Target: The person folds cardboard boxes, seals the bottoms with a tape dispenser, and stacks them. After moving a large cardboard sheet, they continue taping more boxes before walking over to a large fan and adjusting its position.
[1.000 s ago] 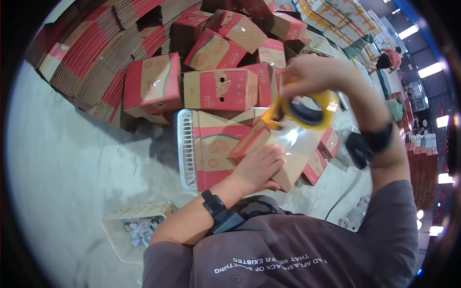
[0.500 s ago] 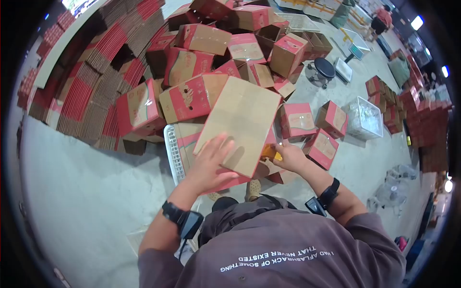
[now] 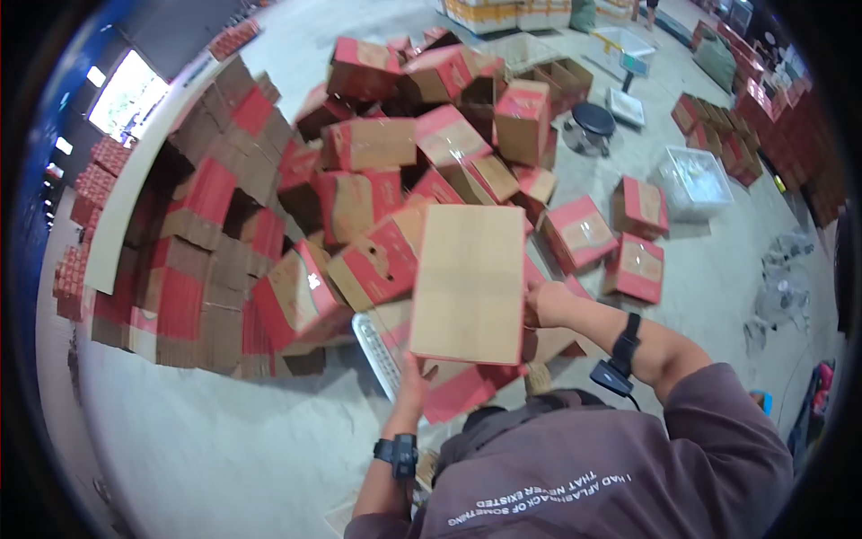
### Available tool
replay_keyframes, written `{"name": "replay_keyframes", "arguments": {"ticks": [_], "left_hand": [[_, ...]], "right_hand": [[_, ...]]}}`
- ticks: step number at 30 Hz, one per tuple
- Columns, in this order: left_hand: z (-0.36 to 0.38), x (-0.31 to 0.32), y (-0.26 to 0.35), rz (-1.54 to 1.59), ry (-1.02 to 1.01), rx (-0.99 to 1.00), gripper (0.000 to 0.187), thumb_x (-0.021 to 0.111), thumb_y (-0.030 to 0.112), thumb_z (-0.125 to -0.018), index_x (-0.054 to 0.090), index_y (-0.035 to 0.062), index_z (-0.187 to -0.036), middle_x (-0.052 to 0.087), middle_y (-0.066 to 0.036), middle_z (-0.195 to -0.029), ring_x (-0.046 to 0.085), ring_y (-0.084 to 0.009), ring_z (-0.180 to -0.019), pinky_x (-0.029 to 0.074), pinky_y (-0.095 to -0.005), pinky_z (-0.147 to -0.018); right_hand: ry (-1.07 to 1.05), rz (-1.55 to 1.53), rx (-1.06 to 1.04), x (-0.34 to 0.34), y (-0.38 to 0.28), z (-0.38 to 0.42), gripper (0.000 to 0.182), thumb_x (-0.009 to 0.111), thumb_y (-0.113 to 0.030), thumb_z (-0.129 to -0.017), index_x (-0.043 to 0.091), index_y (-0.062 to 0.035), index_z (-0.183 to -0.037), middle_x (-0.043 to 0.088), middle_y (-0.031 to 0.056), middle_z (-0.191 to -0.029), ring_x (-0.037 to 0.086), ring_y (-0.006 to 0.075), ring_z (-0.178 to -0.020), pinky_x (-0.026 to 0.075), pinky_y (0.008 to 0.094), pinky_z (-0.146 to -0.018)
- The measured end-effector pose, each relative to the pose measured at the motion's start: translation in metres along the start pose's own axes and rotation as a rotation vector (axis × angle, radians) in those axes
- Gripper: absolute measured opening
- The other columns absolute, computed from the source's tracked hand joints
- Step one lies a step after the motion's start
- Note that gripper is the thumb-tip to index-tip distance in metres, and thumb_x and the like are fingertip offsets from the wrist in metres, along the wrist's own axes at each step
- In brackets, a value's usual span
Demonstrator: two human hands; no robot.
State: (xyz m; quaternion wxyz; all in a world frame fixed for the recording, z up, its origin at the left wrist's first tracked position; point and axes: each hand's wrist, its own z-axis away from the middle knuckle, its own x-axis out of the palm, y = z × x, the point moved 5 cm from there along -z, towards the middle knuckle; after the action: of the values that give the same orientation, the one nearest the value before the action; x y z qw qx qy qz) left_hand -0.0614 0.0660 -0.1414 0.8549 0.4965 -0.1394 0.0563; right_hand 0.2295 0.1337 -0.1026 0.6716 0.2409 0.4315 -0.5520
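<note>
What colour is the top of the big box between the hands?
The box has a light brown top, best seen in the head view.

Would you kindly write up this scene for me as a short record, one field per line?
Main object: red-and-tan rectangular cardboard box, plain tan face toward the camera
Left hand: bare left hand at the box's near left corner, grip partly hidden
Right hand: bare right hand at its right side, fingertips hidden
Left of box: white slatted plastic crate, partly covered
Beyond: heap of red-and-tan cardboard cartons
Far left: stacks of flattened red-and-brown cardboard
Far right: black round stool, white plastic basket
</note>
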Motion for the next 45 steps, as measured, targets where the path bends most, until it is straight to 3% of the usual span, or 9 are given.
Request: {"name": "replay_keyframes", "arguments": {"ticks": [5, 10, 14, 17, 19, 29, 32, 36, 45], "left_hand": [[-0.025, 0.047, 0.198, -0.182, -0.34, 0.596, 0.083, 0.037, 0.063, -0.09, 0.012, 0.0086, -0.149, 0.019, -0.008, -0.152, 0.02, -0.0238, -0.139, 0.019, -0.0438, -0.112], [-0.068, -0.008, 0.236, -0.663, 0.228, 0.87, 0.068, 0.051, 0.034, -0.095, 0.02, -0.003, -0.144, 0.023, -0.018, -0.149, 0.023, -0.027, -0.138, 0.02, -0.0357, -0.112], [-0.12, -0.112, -0.024, -0.853, -0.041, -0.009, 0.062, 0.061, 0.029, -0.087, 0.035, -0.0002, -0.136, 0.042, -0.024, -0.135, 0.039, -0.0297, -0.129, 0.031, -0.0368, -0.105], [-0.086, -0.13, -0.146, -0.884, 0.066, -0.191, 0.062, 0.065, 0.033, -0.082, 0.041, -0.0012, -0.129, 0.052, -0.024, -0.124, 0.046, -0.0326, -0.122, 0.036, -0.0401, -0.1], [-0.063, -0.107, -0.115, -1.054, 0.341, 0.146, 0.067, 0.065, 0.033, -0.081, 0.038, -0.0064, -0.128, 0.048, -0.027, -0.122, 0.046, -0.0431, -0.114, 0.037, -0.0457, -0.097], [-0.106, -0.099, -0.009, -0.103, 0.464, 0.076, 0.063, 0.057, 0.038, -0.089, 0.035, -0.0013, -0.134, 0.049, -0.017, -0.126, 0.048, -0.0307, -0.112, 0.041, -0.0337, -0.091], [-0.137, -0.105, 0.021, -0.013, 0.534, 0.012, 0.082, 0.044, 0.06, -0.089, 0.01, 0.0132, -0.147, 0.012, -0.012, -0.153, 0.013, -0.0382, -0.138, 0.015, -0.0547, -0.108], [-0.205, -0.082, 0.028, 0.101, 0.393, 0.037, 0.083, 0.041, 0.062, -0.089, 0.015, 0.0079, -0.147, 0.016, -0.011, -0.154, 0.01, -0.0266, -0.142, 0.008, -0.0451, -0.113], [-0.263, 0.034, 0.14, -0.723, 0.31, 0.443, 0.067, 0.057, 0.042, -0.089, 0.037, 0.001, -0.138, 0.019, -0.028, -0.148, 0.019, -0.0358, -0.139, 0.018, -0.0403, -0.112]], "right_hand": [[0.689, -0.155, 0.101, -0.154, 0.015, 0.017, 0.059, 0.072, -0.028, -0.072, 0.05, -0.0069, -0.122, 0.056, 0.0184, -0.107, 0.058, 0.0317, -0.101, 0.049, 0.0393, -0.083], [1.225, -0.454, 0.021, -0.19, 0.045, 0.012, 0.05, 0.067, -0.024, -0.08, 0.048, -0.0028, -0.122, 0.058, 0.0142, -0.104, 0.058, 0.0265, -0.096, 0.047, 0.0377, -0.082], [0.543, -1.549, 0.149, -0.079, 0.047, 0.005, 0.036, 0.063, -0.021, -0.085, 0.054, -0.0032, -0.114, 0.058, 0.0014, -0.094, 0.057, 0.0121, -0.085, 0.048, 0.0279, -0.074], [0.478, -1.916, 0.327, 0.043, 0.064, 0.024, 0.029, 0.057, -0.019, -0.087, 0.055, -0.003, -0.112, 0.061, 0.0042, -0.094, 0.059, 0.013, -0.081, 0.05, 0.0294, -0.074], [0.45, -1.991, 0.396, 0.082, 0.06, 0.047, 0.029, 0.055, -0.019, -0.088, 0.054, -0.0027, -0.112, 0.061, 0.0058, -0.095, 0.06, 0.0148, -0.081, 0.051, 0.032, -0.076], [0.293, -2.335, 0.55, 0.155, 0.098, 0.074, 0.036, 0.048, -0.026, -0.092, 0.048, -0.0058, -0.122, 0.059, 0.01, -0.114, 0.06, 0.0252, -0.103, 0.047, 0.0456, -0.092], [0.249, -2.349, 0.57, 0.156, 0.105, 0.091, 0.037, 0.049, -0.028, -0.092, 0.048, -0.0073, -0.123, 0.059, 0.0091, -0.115, 0.06, 0.0249, -0.103, 0.046, 0.0453, -0.092], [0.145, -2.274, 0.64, 0.186, 0.123, 0.119, 0.041, 0.051, -0.03, -0.09, 0.047, -0.0096, -0.126, 0.058, 0.0081, -0.118, 0.056, 0.0233, -0.109, 0.044, 0.0434, -0.095], [0.15, -2.691, 0.506, 0.176, 0.115, 0.145, 0.046, 0.056, -0.018, -0.081, 0.048, -0.0058, -0.124, 0.06, 0.0138, -0.112, 0.061, 0.0312, -0.099, 0.054, 0.0452, -0.082]]}}
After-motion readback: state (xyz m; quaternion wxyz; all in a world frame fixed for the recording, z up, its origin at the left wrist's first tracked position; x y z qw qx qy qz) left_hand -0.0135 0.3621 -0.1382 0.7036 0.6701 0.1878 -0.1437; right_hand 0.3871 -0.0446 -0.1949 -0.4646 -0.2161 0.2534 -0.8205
